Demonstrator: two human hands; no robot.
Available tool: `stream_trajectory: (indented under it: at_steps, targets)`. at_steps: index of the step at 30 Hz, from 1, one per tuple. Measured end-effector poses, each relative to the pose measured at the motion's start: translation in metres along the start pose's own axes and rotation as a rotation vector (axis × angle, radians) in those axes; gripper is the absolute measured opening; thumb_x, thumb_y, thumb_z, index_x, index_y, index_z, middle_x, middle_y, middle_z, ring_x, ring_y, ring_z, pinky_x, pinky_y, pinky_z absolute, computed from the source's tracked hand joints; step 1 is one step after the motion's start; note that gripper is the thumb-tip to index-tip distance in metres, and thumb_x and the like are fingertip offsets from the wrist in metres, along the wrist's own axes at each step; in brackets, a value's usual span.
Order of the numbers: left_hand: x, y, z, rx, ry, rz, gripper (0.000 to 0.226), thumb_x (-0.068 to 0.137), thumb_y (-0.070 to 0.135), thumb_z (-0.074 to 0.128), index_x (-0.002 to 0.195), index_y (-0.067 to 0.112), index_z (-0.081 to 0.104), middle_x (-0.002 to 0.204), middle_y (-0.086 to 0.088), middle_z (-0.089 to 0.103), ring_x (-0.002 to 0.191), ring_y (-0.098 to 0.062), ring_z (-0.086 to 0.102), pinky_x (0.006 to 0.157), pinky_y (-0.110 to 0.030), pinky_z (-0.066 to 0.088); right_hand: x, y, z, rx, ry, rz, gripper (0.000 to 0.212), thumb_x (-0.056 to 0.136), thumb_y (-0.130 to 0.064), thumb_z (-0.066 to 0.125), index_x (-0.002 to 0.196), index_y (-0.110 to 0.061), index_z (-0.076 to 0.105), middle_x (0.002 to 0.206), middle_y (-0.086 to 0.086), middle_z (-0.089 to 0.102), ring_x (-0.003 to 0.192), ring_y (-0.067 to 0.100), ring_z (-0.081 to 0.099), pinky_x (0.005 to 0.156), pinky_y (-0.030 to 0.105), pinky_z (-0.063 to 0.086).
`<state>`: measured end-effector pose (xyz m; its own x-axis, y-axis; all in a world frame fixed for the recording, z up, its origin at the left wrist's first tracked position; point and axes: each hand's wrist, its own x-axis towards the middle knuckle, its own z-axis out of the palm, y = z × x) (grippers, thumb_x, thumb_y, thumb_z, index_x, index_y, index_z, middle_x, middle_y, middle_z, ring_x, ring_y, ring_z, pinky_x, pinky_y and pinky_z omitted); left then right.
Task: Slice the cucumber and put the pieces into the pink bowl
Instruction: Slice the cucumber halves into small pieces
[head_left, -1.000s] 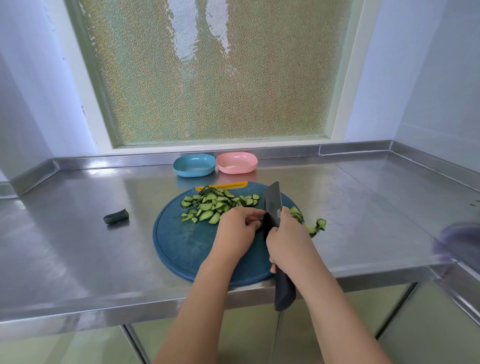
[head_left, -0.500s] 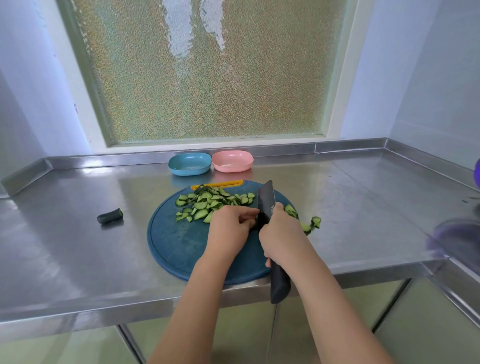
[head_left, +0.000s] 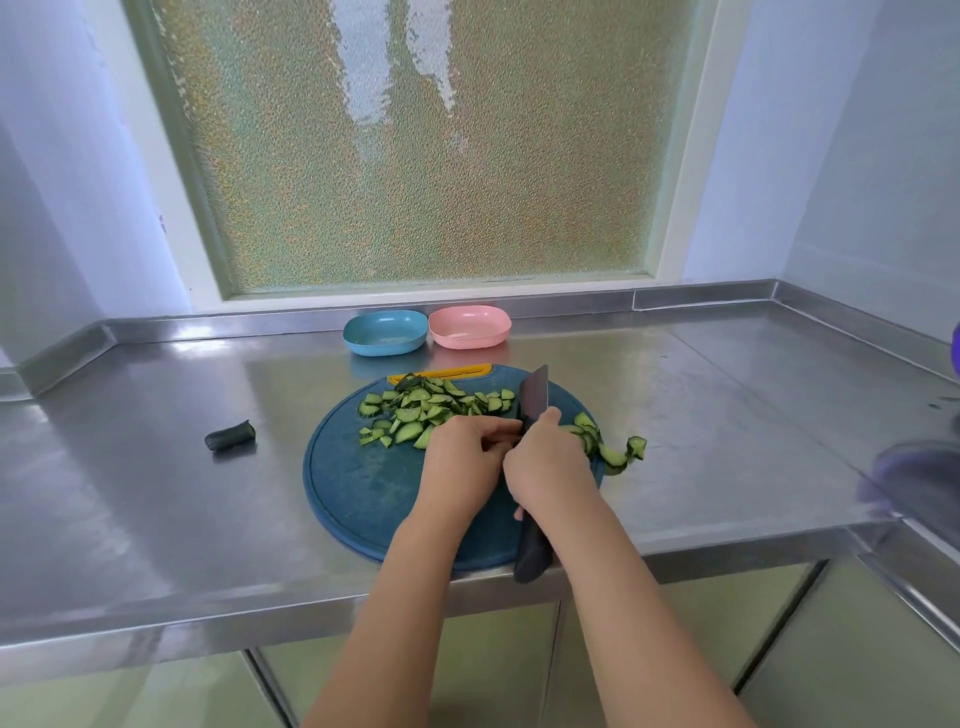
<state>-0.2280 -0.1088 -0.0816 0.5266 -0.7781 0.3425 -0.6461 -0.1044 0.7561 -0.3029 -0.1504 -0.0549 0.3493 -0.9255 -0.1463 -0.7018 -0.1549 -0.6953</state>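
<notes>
Steel counter (head_left: 156, 493), cucumber slices (head_left: 426, 410) lying on the blue board (head_left: 363, 488)
Right hand (head_left: 550, 467) is gripping the knife (head_left: 534, 400) handle, fingers wrapped round; left hand (head_left: 462, 462) is curling beside the blade, its hold hidden; pink bowl (head_left: 470, 326) is sitting behind

The stainless-steel bench (head_left: 156, 519) carries a round blue cutting board (head_left: 363, 488) at its front edge. A blue bowl (head_left: 384, 332) and a pink bowl (head_left: 470, 326) stand side by side at the back edge. A cucumber stub (head_left: 230, 435) lies towards the left edge, apart from the board; several cucumber slices (head_left: 626, 451) lie just off the board's right rim.
</notes>
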Motion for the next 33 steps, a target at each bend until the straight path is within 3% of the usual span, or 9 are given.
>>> stream_trajectory:
  at_steps: [4,6,8,10,16,26,33]
  targets:
    - [0.000,0.002,0.000,-0.031,-0.004,-0.023,0.028,0.084,0.004,0.063,0.109,0.015,0.069,0.098,0.002,0.072,0.082,0.001,0.060,0.080,-0.006,0.045,-0.006,0.005,-0.003,-0.011,-0.030,0.006,0.066,0.093,-0.006,0.043,0.150,-0.013,0.009,0.125,0.020,0.049,0.101,0.037,0.063,0.050,0.035,0.052]
    - [0.001,0.001,0.000,-0.025,0.026,-0.045,0.027,0.083,0.006,0.065,0.108,0.014,0.069,0.095,0.002,0.071,0.078,0.000,0.058,0.075,-0.005,0.043,-0.011,0.010,-0.010,0.003,-0.059,-0.013,0.065,0.092,-0.003,0.041,0.149,-0.013,0.012,0.124,0.022,0.050,0.088,0.036,0.067,0.038,0.027,0.046]
    - [0.002,-0.001,0.000,-0.032,0.050,-0.061,0.025,0.082,0.007,0.067,0.106,0.014,0.070,0.090,0.004,0.070,0.074,0.003,0.057,0.068,0.002,0.039,-0.018,0.015,-0.018,0.078,-0.059,-0.040,0.061,0.092,-0.002,0.036,0.149,-0.016,0.016,0.119,0.024,0.054,0.059,0.030,0.063,0.039,0.026,0.047]
    - [0.003,-0.002,0.000,-0.045,0.050,-0.067,0.024,0.082,0.007,0.067,0.105,0.014,0.071,0.085,0.008,0.068,0.071,0.008,0.055,0.066,0.004,0.038,-0.024,0.021,-0.022,0.150,-0.044,-0.061,0.061,0.094,-0.004,0.035,0.150,-0.021,0.017,0.115,0.023,0.056,0.047,0.023,0.056,0.041,0.027,0.049]
    - [0.003,-0.002,-0.001,-0.049,0.027,-0.064,0.023,0.083,0.006,0.066,0.104,0.015,0.071,0.080,0.011,0.064,0.072,0.009,0.056,0.066,0.004,0.039,-0.028,0.030,-0.021,0.235,-0.001,-0.121,0.060,0.098,-0.010,0.033,0.152,-0.027,0.013,0.119,0.017,0.056,0.046,0.018,0.055,0.038,0.024,0.047]
    - [0.004,0.000,0.000,0.037,-0.037,-0.014,0.031,0.088,0.003,0.057,0.112,0.018,0.068,0.093,0.007,0.067,0.079,0.002,0.054,0.066,0.007,0.034,-0.025,0.026,-0.021,0.233,-0.030,-0.127,0.060,0.098,-0.010,0.033,0.152,-0.028,0.013,0.118,0.020,0.057,0.047,0.019,0.057,0.041,0.026,0.051]
    - [0.004,-0.002,0.000,0.060,-0.022,0.010,0.030,0.088,0.004,0.058,0.111,0.019,0.069,0.101,0.003,0.071,0.081,0.002,0.054,0.065,0.007,0.033,-0.027,0.021,-0.019,0.204,-0.047,-0.103,0.066,0.095,-0.006,0.034,0.152,-0.026,0.010,0.116,0.018,0.055,0.066,0.030,0.063,0.042,0.030,0.054]
